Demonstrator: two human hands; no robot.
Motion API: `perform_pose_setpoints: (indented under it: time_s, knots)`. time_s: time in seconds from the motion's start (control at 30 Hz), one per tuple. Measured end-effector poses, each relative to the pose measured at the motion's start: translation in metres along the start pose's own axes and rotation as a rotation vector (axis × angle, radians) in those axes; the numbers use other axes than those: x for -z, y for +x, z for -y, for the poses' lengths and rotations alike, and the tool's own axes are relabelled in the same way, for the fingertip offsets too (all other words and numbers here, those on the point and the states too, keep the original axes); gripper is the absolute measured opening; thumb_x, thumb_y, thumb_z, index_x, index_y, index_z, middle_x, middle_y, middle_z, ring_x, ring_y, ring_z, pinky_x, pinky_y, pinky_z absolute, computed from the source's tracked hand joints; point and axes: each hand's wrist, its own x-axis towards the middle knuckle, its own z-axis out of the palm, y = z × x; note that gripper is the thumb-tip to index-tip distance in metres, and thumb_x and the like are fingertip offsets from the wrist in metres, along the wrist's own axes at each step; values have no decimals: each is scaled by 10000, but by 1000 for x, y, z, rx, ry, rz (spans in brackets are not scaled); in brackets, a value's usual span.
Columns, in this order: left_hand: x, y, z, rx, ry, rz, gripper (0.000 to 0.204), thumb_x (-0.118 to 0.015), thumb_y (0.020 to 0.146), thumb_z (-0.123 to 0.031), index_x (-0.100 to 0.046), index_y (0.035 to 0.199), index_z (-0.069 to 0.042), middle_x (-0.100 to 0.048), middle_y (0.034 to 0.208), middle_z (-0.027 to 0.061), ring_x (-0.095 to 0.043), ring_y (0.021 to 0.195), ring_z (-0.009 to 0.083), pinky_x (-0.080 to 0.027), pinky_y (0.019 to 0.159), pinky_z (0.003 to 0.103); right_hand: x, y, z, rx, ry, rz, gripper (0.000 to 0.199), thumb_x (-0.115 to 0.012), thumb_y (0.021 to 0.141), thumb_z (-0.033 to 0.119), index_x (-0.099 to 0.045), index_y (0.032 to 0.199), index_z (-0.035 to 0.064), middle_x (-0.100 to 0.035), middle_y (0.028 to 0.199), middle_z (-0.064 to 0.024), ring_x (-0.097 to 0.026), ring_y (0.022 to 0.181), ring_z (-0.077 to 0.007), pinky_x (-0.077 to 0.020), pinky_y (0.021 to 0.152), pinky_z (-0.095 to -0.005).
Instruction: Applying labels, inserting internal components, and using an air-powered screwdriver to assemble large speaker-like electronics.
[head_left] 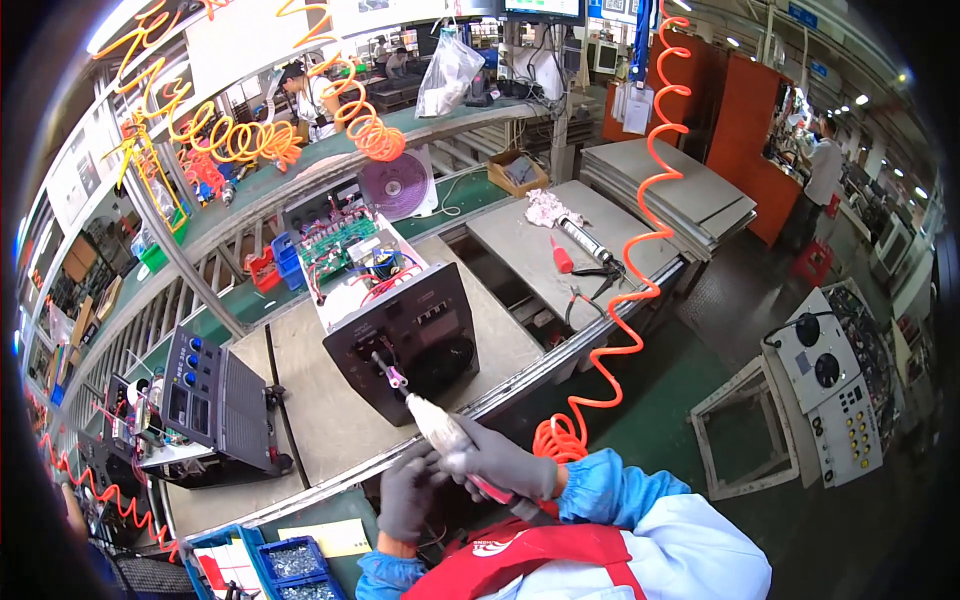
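Note:
My right hand (505, 460), in a grey glove, is wrapped round a white, tapered power screwdriver (435, 424) with a red part below the grip. Its thin bit end points at the dark front panel (440, 330) of a boxy electrical unit, by a small pink-and-white piece (397, 378). From this angle I cannot tell whether they touch. Circuit boards (340, 243) and wires show in the unit's uncovered top. Just left of the screwdriver is my left hand (406, 497), also gloved, with fingers curled in; anything inside them is hidden.
A second unit (215, 405) stands on the left. Blue bins (295, 560) of small metal parts sit at the lower left. Pliers (585, 300), a red bottle (562, 258) and a tube (588, 240) lie on the right-hand bench. A coiled orange hose (640, 240) hangs beside it.

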Motion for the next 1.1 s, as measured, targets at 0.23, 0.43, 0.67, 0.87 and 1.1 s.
perform_pose_setpoints:
  time_s: [0.23,0.43,0.67,0.87,1.1]
  knots:
    - [35,5,-3,213,-595,-322,281,-546,983,-272,-556,1079,-8,-571,806,28,-479,605,76,-373,460,185,20,-36,-34,-61,-262,190,894,-740,789,304,-254,1479,10,-511,1286,-139,-489,1174,-200,-399,996,-328]
    - [25,14,-9,186,-763,-293,307,-615,950,-346,-534,973,-51,-417,661,-37,-350,504,32,-271,389,148,31,-44,-55,-187,-245,227,955,-735,803,339,-181,1497,-12,-498,1301,-180,-517,1153,-223,-422,966,-321]
    - [23,16,-5,235,-729,-232,292,-615,953,-330,-534,968,-50,-396,624,-47,-303,448,33,-248,365,164,44,-44,-74,-143,-363,215,968,-726,810,362,-169,1497,-31,-475,1344,-207,-500,1199,-246,-403,998,-333]
    - [15,17,-15,214,-559,-235,266,-612,953,-332,-539,932,-77,-423,635,-46,-321,447,29,-245,361,160,48,-52,-64,-163,-416,202,992,-721,795,410,-171,1499,-22,-455,1373,-237,-483,1241,-281,-372,1034,-346]
    - [15,24,-20,70,-409,-88,289,-616,934,-331,-478,825,-101,-393,585,-28,-344,434,60,-266,402,204,82,-49,-72,-606,679,354,398,-542,926,346,-473,1198,64,-579,760,-83,-565,537,-130,-498,474,-258]
